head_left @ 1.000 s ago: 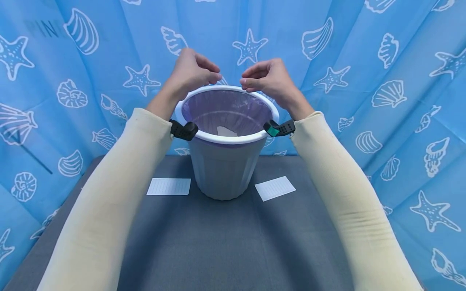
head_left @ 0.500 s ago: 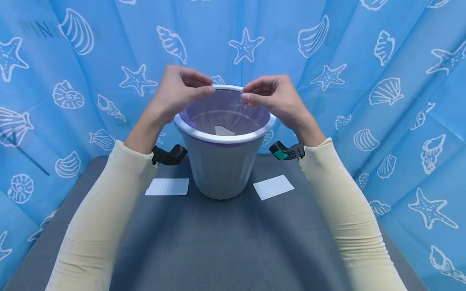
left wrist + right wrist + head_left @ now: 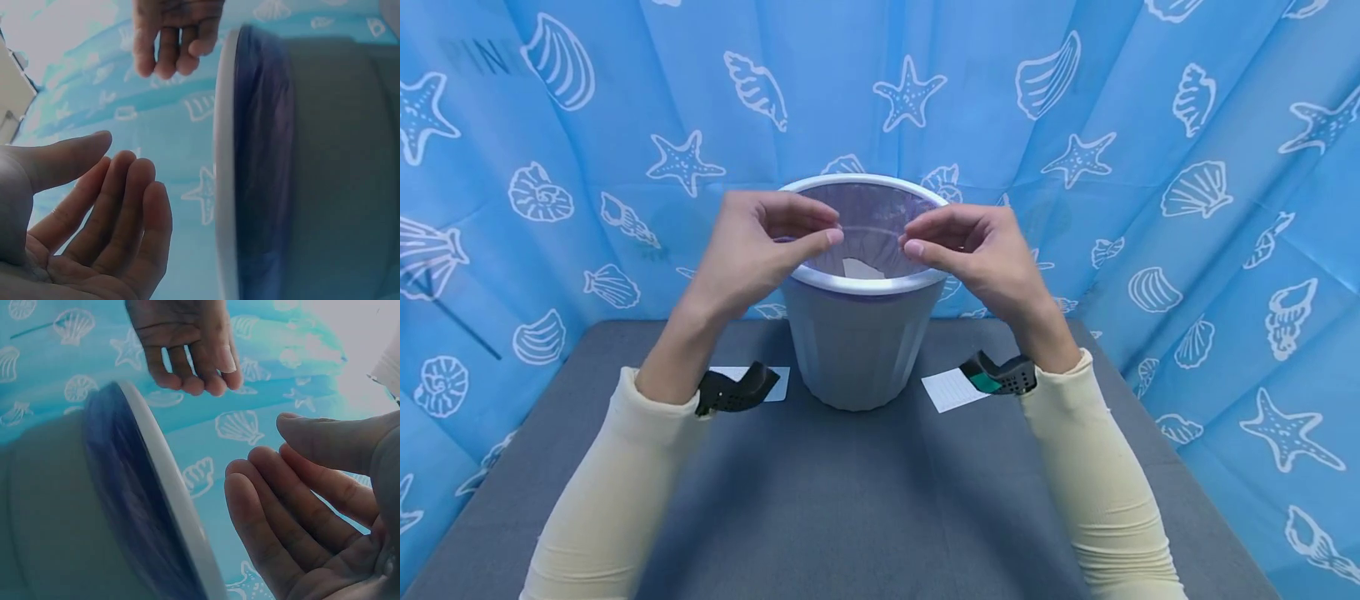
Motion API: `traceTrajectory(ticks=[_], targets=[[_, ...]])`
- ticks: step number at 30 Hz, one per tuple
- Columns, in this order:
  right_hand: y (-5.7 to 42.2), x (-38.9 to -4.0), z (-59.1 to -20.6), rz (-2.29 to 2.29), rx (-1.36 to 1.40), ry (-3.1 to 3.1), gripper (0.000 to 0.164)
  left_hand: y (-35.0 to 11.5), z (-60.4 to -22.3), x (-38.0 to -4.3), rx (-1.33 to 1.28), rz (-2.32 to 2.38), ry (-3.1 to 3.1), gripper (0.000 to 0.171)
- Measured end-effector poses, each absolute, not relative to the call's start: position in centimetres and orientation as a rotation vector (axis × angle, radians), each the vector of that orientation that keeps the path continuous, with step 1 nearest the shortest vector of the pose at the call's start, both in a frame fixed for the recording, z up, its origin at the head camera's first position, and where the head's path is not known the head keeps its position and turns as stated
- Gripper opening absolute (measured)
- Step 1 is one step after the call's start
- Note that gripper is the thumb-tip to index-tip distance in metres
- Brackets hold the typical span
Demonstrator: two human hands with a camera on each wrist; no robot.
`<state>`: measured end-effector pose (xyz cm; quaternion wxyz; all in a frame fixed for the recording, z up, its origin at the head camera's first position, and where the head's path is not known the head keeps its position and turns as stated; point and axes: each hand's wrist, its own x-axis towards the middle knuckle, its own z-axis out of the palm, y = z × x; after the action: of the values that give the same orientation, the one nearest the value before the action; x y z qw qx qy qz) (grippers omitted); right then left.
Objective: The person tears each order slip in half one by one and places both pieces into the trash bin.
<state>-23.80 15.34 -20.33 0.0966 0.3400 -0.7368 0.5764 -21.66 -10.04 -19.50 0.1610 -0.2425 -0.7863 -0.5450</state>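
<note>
A grey trash can [image 3: 857,350] stands upright, lined with a purple trash bag [image 3: 880,221] whose edge shows below the white rim ring [image 3: 865,286]. Inside the bag lies a pale piece [image 3: 861,268], its kind unclear. Above the near left of the rim is my left hand [image 3: 748,242], fingers loosely bent, thumb apart, holding nothing. On the other side my right hand [image 3: 981,250] hovers in much the same way, its fingers relaxed. Both wrist views show bare palms and a gap between each hand and the can.
Two white lined cards lie on the grey table [image 3: 865,500]: the left card [image 3: 775,387], partly behind the wrist strap, and the right card [image 3: 951,390]. A blue curtain [image 3: 977,50] with shell prints hangs behind and at both sides.
Both hands have come down and back from the far side of the rim toward me, spreading slightly apart. The trash can and cards stay put.
</note>
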Motion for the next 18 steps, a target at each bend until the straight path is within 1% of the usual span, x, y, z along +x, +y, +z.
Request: traceTrajectory(ticks=[9, 18], targets=[[16.2, -21.7, -23.4, 1.887, 1.041, -2.071, 0.020, -10.0, -22.6, -19.0, -0.786, -1.643, -2.211, 0.026], [16.0, -20.6, -27.4, 1.897, 1.101, -2.106, 0.020, -10.3, -27.1, -18.3, -0.781, -1.711, -2.234, 0.028]])
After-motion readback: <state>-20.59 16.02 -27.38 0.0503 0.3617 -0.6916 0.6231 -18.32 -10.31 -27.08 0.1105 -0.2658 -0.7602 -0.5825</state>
